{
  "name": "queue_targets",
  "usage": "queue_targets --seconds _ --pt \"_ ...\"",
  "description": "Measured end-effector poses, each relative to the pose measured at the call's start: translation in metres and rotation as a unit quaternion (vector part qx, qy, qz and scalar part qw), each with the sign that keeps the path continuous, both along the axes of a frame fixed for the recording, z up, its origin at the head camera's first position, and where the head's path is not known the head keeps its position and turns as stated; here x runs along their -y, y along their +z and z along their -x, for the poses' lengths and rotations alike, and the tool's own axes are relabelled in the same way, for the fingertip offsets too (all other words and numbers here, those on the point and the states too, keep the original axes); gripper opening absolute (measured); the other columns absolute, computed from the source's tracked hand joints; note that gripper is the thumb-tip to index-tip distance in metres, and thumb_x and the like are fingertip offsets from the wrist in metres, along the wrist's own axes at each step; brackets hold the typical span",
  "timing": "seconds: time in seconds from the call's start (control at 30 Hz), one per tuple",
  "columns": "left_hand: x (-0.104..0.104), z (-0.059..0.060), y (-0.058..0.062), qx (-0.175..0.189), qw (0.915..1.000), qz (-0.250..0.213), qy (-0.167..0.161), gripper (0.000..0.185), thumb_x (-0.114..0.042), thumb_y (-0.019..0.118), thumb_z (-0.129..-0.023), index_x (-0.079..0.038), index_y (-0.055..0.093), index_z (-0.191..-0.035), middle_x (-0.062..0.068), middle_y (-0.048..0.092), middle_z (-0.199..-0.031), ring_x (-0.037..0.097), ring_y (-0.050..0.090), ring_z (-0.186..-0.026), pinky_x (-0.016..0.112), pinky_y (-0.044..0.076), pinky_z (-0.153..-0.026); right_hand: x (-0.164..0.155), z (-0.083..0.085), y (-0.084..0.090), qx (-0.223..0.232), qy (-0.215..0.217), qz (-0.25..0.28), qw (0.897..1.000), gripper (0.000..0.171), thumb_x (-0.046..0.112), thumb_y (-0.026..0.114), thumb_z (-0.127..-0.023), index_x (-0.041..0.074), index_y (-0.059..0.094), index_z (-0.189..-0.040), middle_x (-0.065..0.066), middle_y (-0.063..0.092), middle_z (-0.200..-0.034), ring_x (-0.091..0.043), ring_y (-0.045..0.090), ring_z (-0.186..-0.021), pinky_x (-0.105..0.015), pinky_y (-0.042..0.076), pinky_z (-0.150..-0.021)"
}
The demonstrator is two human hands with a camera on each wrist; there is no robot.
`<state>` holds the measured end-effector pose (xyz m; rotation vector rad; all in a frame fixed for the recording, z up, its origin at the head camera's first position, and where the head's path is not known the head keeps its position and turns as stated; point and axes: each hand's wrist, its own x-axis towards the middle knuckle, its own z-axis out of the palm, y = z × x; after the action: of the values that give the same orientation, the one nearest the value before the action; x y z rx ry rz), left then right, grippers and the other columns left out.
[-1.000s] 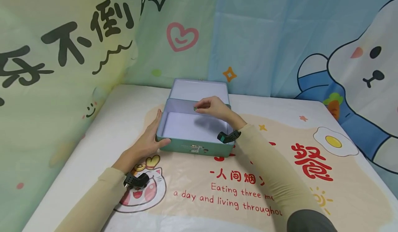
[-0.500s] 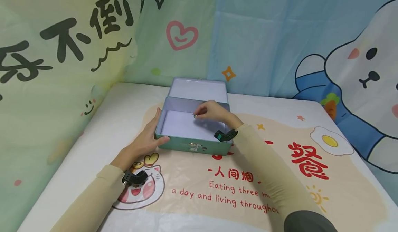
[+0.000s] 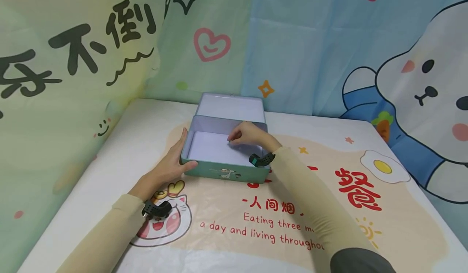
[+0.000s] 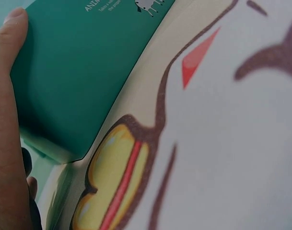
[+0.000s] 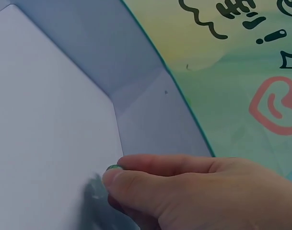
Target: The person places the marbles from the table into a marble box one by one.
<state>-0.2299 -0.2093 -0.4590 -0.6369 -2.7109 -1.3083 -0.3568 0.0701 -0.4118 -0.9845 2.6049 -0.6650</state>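
A green tin box (image 3: 226, 170) with a pale lilac inside stands on the table, its hinged lid (image 3: 231, 106) tipped back. My left hand (image 3: 171, 163) holds the box at its left front corner, thumb at the front and fingers along the left side. In the left wrist view, the thumb (image 4: 14, 33) lies against the green wall (image 4: 74, 72). My right hand (image 3: 250, 135) reaches inside the box, close over its floor. Between thumb and forefinger it pinches a small round green piece (image 5: 114, 167), mostly covered by the fingertips. A shadow falls on the floor beneath the hand.
The printed tablecloth (image 3: 256, 240) shows a cartoon cat (image 3: 172, 220), a fried egg and red lettering. A patterned curtain (image 3: 292, 49) hangs behind the table, close beyond the lid. Dark straps sit on both wrists.
My right hand has lowered into the box with the small round green piece, toward the floor. My left hand keeps its hold on the corner. The head view has shifted slightly.
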Motion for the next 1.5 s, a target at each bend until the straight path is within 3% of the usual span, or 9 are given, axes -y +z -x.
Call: queue_targets --seconds 0.43,1.0,1.3,1.5 --pt "0.0004 0.0006 -0.0018 0.003 1.0000 -0.006 0.001 0.112 -0.075 0.052 -0.078 -0.021 -0.013 -0.152 0.012 -0.006 -0.161 0.032 0.002 -0.148 0.058 0.010 -0.115 0.0026 -0.0025 0.0024 -0.005 0.016 -0.033 0.999 0.013 0.014 0.072 -0.084 0.009 0.074 -0.096 -0.003 0.073 -0.095 -0.010 0.066 -0.084 -0.025 0.053 -0.077" --pt "0.0001 -0.0010 0.0022 0.002 1.0000 -0.008 0.000 0.112 -0.077 0.050 -0.077 -0.024 -0.014 -0.151 0.003 -0.010 -0.161 0.029 0.001 -0.148 0.056 0.009 -0.116 0.0032 -0.0018 0.0026 0.008 0.003 -0.040 0.999 0.010 0.013 0.071 -0.085 0.011 0.074 -0.095 -0.001 0.073 -0.094 -0.010 0.066 -0.085 -0.025 0.053 -0.079" --pt "-0.0001 -0.0011 -0.0001 0.007 0.9999 -0.010 -0.002 0.113 -0.074 0.052 -0.079 -0.019 -0.014 -0.152 0.011 -0.007 -0.161 0.031 0.001 -0.148 0.056 0.010 -0.116 0.0020 -0.0063 0.0042 0.013 0.002 -0.048 0.999 0.012 0.012 0.071 -0.085 0.011 0.074 -0.096 -0.001 0.073 -0.096 -0.011 0.065 -0.087 -0.026 0.053 -0.081" --pt "-0.0002 -0.0015 -0.0009 0.008 0.9999 -0.014 -0.003 0.110 -0.072 0.054 -0.079 -0.024 -0.014 -0.151 0.012 -0.007 -0.161 0.030 0.001 -0.148 0.056 0.009 -0.116 0.0016 -0.0069 0.0030 0.014 0.003 -0.048 0.999 0.012 0.012 0.071 -0.085 0.012 0.074 -0.097 -0.001 0.073 -0.095 -0.011 0.064 -0.085 -0.026 0.052 -0.081"
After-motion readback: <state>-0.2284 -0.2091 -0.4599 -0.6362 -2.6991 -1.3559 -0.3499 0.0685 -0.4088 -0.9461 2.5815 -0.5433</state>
